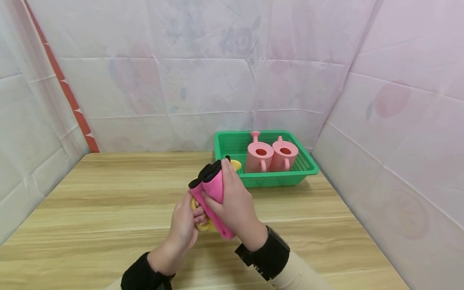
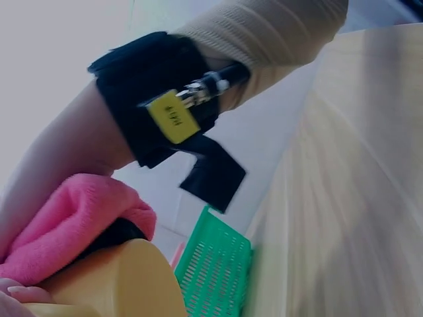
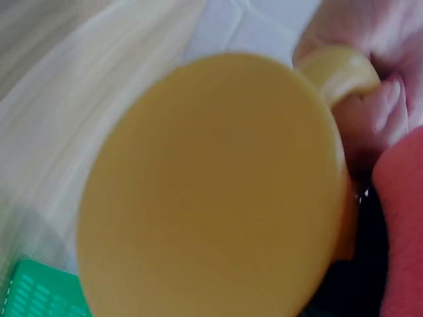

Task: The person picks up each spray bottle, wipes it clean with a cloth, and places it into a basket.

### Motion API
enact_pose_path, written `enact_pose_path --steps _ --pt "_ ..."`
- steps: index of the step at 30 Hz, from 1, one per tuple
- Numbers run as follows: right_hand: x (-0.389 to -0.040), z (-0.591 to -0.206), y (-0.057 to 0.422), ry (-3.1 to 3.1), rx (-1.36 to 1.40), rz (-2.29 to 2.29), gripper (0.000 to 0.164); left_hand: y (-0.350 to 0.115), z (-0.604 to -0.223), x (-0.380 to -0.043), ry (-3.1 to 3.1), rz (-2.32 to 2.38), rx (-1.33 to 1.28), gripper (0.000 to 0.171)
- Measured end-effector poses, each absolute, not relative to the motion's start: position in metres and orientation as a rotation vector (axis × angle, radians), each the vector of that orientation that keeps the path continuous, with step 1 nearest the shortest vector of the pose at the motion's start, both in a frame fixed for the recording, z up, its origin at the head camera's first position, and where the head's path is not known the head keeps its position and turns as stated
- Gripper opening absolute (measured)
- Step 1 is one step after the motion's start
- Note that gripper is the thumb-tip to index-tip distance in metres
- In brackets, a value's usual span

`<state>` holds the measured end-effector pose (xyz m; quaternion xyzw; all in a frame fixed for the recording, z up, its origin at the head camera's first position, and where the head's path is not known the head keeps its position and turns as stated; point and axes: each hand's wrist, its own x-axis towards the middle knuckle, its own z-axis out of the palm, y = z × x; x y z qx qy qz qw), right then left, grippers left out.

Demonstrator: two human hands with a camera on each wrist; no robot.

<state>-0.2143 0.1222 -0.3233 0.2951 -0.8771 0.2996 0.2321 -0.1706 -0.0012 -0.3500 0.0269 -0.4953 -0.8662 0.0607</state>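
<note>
Over the table, my left hand (image 1: 183, 223) grips the handle of a yellow watering can (image 3: 211, 185). In the right wrist view the can's round base faces the camera, with fingers curled through the handle. A folded pink cloth (image 1: 215, 189) with black edging lies against the can and covers most of it in the head view. My right hand (image 1: 237, 203) holds this cloth, thumb across its near face and fingers along the far side. Only the yellow spout end and small parts of the can's body show past the cloth there.
Behind the hands, a green basket (image 1: 282, 178) stands at the back right of the wooden table (image 1: 108, 201). Two pink watering cans (image 1: 258, 161) sit upright in it, side by side. Pale printed sheets (image 1: 210, 84) hang along the back and both sides.
</note>
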Motion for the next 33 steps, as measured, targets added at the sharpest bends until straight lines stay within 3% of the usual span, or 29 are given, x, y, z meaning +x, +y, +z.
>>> enact_pose_path --steps 11,20,33 --pt "-0.205 -0.343 0.120 -2.394 0.858 0.768 0.088 -0.017 -0.333 -0.174 -1.415 -2.598 0.267 0.040" --pt "-0.207 -0.353 0.122 -2.254 0.993 0.893 0.088 -0.031 -0.322 -0.172 -1.372 -2.522 0.148 0.042" --pt "-0.230 -0.334 0.133 -2.246 0.982 1.510 0.074 -0.021 -0.338 -0.162 -1.513 -2.518 -0.073 0.042"
